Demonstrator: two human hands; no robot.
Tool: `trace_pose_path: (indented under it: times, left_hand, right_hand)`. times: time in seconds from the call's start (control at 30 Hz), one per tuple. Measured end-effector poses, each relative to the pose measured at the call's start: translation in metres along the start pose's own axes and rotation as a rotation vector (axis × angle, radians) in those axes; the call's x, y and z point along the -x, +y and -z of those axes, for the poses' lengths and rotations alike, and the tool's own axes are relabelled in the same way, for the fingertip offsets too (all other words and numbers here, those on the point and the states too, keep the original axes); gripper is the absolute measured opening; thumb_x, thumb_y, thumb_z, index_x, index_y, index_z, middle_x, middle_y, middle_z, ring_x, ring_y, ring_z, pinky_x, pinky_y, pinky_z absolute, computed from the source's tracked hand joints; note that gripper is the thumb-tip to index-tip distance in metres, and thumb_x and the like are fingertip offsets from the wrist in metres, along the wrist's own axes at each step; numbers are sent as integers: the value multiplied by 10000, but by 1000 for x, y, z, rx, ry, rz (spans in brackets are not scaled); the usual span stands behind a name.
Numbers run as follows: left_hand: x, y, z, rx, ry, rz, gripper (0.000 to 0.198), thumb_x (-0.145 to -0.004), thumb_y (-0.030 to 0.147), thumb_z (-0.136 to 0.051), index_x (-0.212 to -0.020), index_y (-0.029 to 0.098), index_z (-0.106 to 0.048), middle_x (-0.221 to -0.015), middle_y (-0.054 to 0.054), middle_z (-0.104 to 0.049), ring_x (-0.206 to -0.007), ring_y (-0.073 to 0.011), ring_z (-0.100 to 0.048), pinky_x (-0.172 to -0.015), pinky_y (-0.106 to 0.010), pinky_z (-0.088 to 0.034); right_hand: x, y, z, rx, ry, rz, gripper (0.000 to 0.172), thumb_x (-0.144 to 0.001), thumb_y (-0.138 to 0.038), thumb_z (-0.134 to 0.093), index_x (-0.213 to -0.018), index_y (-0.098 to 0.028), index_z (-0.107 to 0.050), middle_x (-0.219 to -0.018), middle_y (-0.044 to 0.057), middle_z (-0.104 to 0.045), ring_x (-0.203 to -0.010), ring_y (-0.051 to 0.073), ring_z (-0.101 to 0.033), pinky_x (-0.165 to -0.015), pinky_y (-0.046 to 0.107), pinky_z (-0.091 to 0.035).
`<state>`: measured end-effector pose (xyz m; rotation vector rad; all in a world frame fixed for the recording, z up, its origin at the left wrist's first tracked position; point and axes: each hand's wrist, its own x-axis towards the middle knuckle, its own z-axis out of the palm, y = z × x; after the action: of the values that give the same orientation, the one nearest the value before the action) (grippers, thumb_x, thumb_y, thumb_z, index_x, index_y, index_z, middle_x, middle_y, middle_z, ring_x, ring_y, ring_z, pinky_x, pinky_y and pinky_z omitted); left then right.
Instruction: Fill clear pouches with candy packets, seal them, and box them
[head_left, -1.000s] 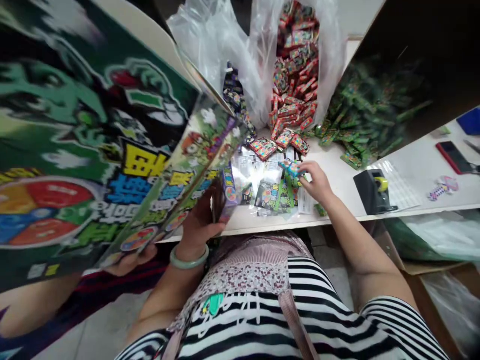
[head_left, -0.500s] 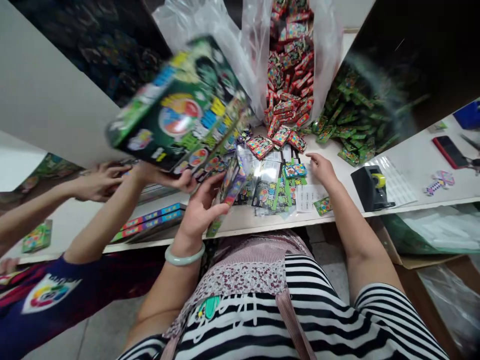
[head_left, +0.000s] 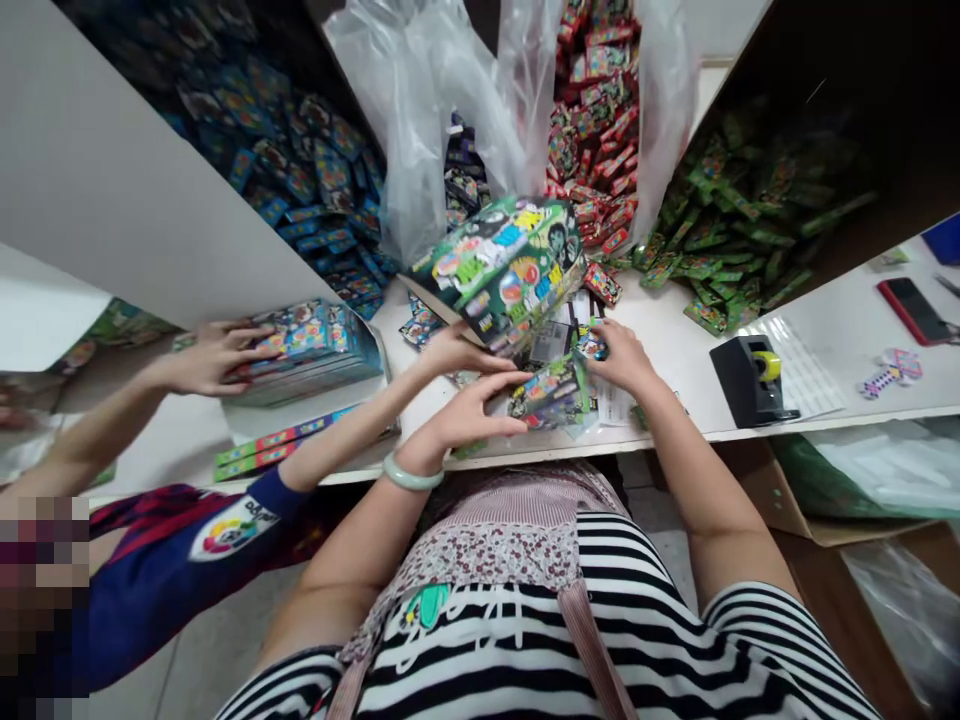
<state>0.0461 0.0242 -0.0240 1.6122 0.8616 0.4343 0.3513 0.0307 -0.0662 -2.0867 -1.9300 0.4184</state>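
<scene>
My left hand [head_left: 472,412], with a pale bangle on its wrist, has thumb and fingers on either side of the left end of a few small green and purple printed packets [head_left: 547,392]. Just across from it, my right hand [head_left: 624,356] has its fingertips closed on a small blue printed packet [head_left: 592,343], partly hidden by the fingers. Above both hands a co-worker's hand [head_left: 469,352] holds up a large dark green printed box [head_left: 510,265], tilted, covering part of the pile behind.
The co-worker's other hand [head_left: 217,358] rests on a stack of blue packets [head_left: 322,340]. Heaps of blue packets [head_left: 322,190], red packets [head_left: 600,130] and green packets [head_left: 720,240] lie behind. A tape dispenser [head_left: 750,380] and a phone [head_left: 911,310] stand at right.
The co-worker's green box has swung right and down over the middle. My left hand has moved right with the packets; my right hand has moved left onto the blue packet.
</scene>
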Motion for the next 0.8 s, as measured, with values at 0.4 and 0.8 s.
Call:
trace_pose_path:
  times: [0.4, 0.8]
  left_hand:
    - [20, -5, -17, 172, -201, -159, 919, -680, 541, -854, -1476, 247, -500, -1446, -133, -553, -1348, -346, -523, -1181, -489, -379]
    - [10, -8, -40, -487, 214, -401, 891, -737, 564, -807, -1482, 234, -448, -1337, -148, -508, -1273, -328, -510, -1122, -543, -427]
  right_hand:
    - [81, 18, 57, -582, 274, 184, 723, -741, -396, -753, -1402, -314, -469, -1492, 114, -482, -1370, 304, -507, -993, 455, -537]
    - [119, -16, 113, -215, 90, 447, 702, -818, -296, -701, -1473, -369, -459, -1506, 98, -459, -1415, 356, -448, -1172, 576, -406]
